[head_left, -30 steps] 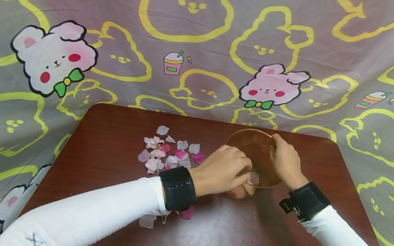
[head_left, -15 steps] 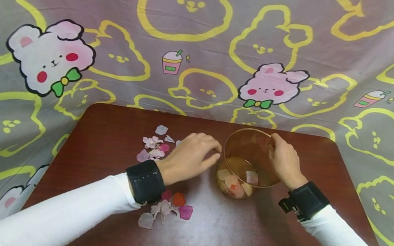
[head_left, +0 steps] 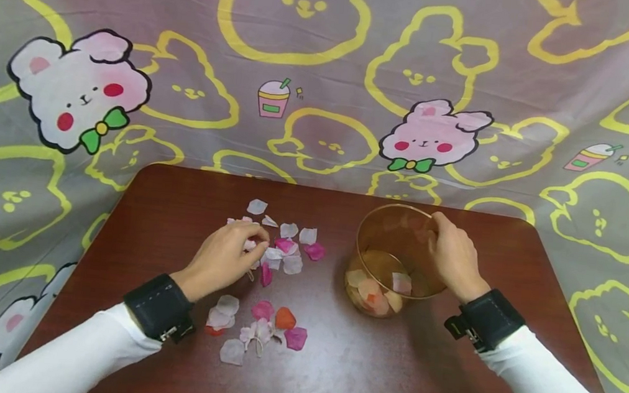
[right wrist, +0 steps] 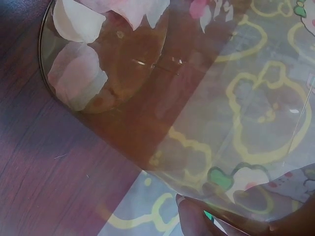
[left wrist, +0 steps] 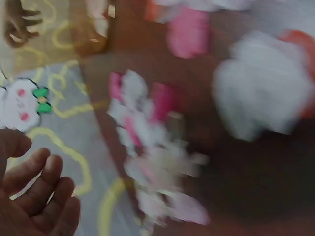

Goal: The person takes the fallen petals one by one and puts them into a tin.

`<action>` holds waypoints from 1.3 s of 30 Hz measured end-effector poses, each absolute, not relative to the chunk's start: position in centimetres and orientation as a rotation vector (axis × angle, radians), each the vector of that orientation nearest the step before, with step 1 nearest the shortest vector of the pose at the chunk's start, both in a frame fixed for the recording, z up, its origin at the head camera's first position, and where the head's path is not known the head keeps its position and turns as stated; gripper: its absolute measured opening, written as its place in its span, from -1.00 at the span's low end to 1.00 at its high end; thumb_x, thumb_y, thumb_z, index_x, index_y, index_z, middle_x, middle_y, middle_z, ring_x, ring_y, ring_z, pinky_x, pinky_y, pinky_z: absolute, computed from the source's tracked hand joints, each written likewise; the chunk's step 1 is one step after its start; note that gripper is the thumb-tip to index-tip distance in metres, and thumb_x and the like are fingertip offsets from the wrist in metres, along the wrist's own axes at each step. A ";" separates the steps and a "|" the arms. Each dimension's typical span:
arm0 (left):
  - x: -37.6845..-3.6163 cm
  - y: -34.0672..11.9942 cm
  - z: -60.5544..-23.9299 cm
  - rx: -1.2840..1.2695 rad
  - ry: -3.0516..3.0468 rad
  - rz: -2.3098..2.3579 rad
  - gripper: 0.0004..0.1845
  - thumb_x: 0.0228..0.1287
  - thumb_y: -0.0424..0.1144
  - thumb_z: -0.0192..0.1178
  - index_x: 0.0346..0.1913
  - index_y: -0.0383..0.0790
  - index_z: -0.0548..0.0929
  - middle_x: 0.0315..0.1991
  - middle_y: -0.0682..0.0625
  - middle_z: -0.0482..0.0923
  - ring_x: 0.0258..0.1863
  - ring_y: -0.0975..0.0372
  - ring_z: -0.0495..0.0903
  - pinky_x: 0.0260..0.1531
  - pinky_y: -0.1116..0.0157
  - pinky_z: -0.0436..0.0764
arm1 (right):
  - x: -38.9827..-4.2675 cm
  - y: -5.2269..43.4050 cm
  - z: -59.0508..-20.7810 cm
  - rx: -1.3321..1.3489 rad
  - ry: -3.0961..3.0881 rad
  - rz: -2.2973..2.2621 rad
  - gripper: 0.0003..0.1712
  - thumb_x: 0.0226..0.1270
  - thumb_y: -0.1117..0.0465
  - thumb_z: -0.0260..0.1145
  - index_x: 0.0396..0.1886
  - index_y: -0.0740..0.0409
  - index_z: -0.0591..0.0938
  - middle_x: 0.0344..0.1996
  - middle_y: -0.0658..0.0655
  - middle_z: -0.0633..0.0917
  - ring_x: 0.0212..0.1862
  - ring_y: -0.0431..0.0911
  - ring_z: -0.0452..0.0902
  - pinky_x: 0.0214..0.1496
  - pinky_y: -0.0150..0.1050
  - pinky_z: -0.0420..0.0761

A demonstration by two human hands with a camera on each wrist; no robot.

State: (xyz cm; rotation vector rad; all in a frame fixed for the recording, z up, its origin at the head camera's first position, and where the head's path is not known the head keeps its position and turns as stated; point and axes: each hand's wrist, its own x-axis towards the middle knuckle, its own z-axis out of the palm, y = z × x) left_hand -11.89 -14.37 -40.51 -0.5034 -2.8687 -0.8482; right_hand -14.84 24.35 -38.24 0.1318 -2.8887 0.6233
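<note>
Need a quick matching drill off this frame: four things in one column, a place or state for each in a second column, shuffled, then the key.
Column 1
1. left hand
2. right hand
3. glass bowl
4. orange petal

Column 2
A. lies on the table in the near cluster, next to a pink petal
B. grips the far right rim of the bowl
C. amber, see-through, a few petals at the bottom
D. fingers curled down on the loose petals left of the bowl

Pairs: 1-D, 2-B, 3-C, 4-A
</note>
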 end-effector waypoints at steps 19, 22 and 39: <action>-8.3 -20.0 -46.0 -0.462 -3.225 -0.679 -0.78 0.09 -0.18 0.48 -0.24 -0.12 0.68 -0.41 0.08 0.53 -0.40 0.29 0.46 -0.43 0.27 0.43 | -15.0 24.5 -38.0 0.132 -2.877 0.596 -0.94 0.42 0.40 0.13 -0.19 0.23 0.53 -0.55 0.21 0.56 -0.55 0.04 0.42 -0.59 -0.20 0.26; -8.1 -19.9 -46.3 -0.466 -3.197 -0.677 -0.81 0.09 -0.24 0.46 -0.27 -0.12 0.67 -0.45 0.09 0.50 -0.44 0.30 0.42 -0.46 0.29 0.38 | -15.0 24.4 -38.0 0.130 -2.883 0.601 -0.94 0.42 0.40 0.13 -0.19 0.22 0.52 -0.55 0.21 0.55 -0.55 0.04 0.41 -0.59 -0.20 0.26; -7.7 -19.7 -46.4 -0.403 -3.215 -0.644 -0.87 0.23 -0.32 0.34 -0.43 -0.06 0.63 -0.58 0.12 0.41 -0.52 0.29 0.37 -0.53 0.31 0.31 | -15.0 24.2 -38.1 0.124 -2.880 0.601 -0.94 0.42 0.39 0.13 -0.20 0.23 0.53 -0.55 0.20 0.55 -0.53 0.04 0.42 -0.58 -0.19 0.27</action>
